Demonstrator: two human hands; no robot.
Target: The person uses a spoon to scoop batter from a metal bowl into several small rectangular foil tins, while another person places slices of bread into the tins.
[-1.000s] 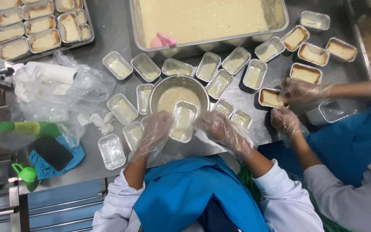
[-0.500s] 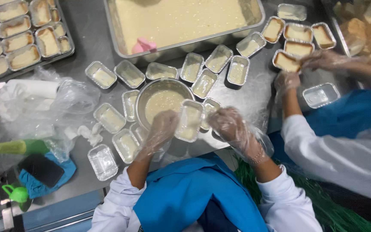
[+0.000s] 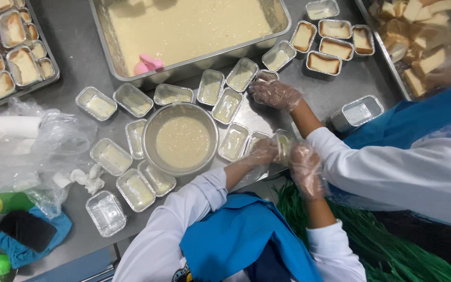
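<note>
My left hand [image 3: 261, 152] and my right hand [image 3: 304, 168], both in clear plastic gloves, meet on a small foil tin [image 3: 283, 142] just right of the round metal bowl of pale batter [image 3: 181, 138]. The tin sits between my fingers above the steel table, and its contents are hidden by the gloves. Several foil tins with a thin layer of batter ring the bowl. A co-worker's gloved hand [image 3: 275, 94] reaches in from the right and touches a tin [image 3: 267, 76] in the row behind the bowl.
A large steel pan of batter [image 3: 283, 21] with a pink scraper [image 3: 147, 65] stands at the back. Filled tins sit at back right [image 3: 323, 62] and on a tray at far left [image 3: 53, 73]. Cake pieces lie in a tray [image 3: 387, 57] at right. Plastic bags [image 3: 32, 151] and an empty tin [image 3: 105, 213] are at left.
My hands have moved right, away from the bowl, carrying the tin with them. The co-worker's hand has reached left into the row of tins behind the bowl.
</note>
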